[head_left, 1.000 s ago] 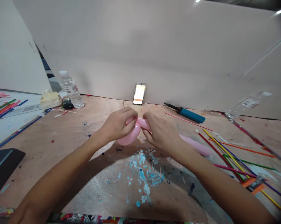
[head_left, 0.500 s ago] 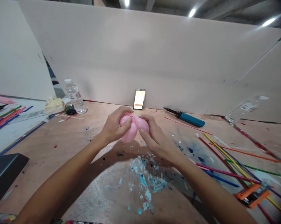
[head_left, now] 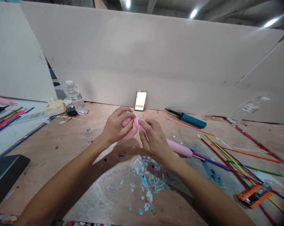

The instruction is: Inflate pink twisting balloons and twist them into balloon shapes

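A pink modelling balloon (head_left: 130,135) is between my two hands, above the middle of the table. My left hand (head_left: 114,128) is closed around its rounded, bent part, thumb on the near side. My right hand (head_left: 157,141) pinches a small pink section beside the left fingertips. Behind the right wrist a long inflated pink length (head_left: 179,147) stretches rightward and narrows to a thin tail. Fingers cover part of the balloon, so the exact join between its sections is hidden.
A lit phone (head_left: 140,101) leans on the white board. To the right are a blue balloon pump (head_left: 192,120), several thin uninflated balloons (head_left: 238,160) and an orange-and-black tool (head_left: 255,196). A water bottle (head_left: 77,99) stands left; a dark block (head_left: 7,175) lies near left.
My right hand has shifted from cupping a large bubble to pinching a small section close to the left fingers. The long pink length now shows to the right of my right wrist.
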Motion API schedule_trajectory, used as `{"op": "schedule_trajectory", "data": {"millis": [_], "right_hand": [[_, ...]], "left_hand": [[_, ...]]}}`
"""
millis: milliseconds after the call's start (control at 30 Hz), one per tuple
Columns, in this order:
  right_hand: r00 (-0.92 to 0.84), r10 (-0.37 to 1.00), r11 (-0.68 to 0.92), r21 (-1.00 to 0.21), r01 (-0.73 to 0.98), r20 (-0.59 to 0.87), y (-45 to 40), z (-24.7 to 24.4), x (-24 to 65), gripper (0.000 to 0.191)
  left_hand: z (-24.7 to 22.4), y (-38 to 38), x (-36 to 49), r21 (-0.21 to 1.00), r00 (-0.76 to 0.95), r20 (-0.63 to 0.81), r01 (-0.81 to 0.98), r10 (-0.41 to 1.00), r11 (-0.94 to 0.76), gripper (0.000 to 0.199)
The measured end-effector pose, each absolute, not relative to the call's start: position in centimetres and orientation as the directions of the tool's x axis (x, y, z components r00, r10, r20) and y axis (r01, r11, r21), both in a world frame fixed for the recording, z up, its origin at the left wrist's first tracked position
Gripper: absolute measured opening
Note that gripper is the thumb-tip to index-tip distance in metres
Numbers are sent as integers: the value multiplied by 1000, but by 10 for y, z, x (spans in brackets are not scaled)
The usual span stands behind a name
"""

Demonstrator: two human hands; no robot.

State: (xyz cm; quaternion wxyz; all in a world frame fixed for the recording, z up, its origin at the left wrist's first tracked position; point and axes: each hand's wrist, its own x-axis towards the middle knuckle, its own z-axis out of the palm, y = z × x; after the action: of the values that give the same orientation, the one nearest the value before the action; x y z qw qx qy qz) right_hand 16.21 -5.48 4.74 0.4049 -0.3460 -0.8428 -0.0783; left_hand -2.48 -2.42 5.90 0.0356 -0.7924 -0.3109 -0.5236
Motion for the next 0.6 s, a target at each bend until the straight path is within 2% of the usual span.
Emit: {"op": "schedule_trajectory", "data": {"millis": [133,233,333,433,533,600], "right_hand": [[-395,623,743,-352,569,675,-51,57,164,43],[-459,736,673,-465,575,497,-48,79,169,40],[-550,776,620,-534,575,310,-45,100,173,31],[-608,776,528,-698,483,166,-42,109,173,37],[-593,796,414,-826,383,124,-42,105,168,44],[-553,822,386,-849,360,139,-43,99,164,47]], "left_hand": [[57,-22,-28,275,220,856,572,467,-773,16],[58,-21,-29,309,182,849,592,497,-744,16],[61,-20,-29,396,158,817,545,555,-739,16],[66,-20,-30,526,99,766,472,636,-707,17],[68,-19,-32,607,13,732,444,682,-659,18],[68,-18,-33,627,-25,724,438,689,-644,19]]}}
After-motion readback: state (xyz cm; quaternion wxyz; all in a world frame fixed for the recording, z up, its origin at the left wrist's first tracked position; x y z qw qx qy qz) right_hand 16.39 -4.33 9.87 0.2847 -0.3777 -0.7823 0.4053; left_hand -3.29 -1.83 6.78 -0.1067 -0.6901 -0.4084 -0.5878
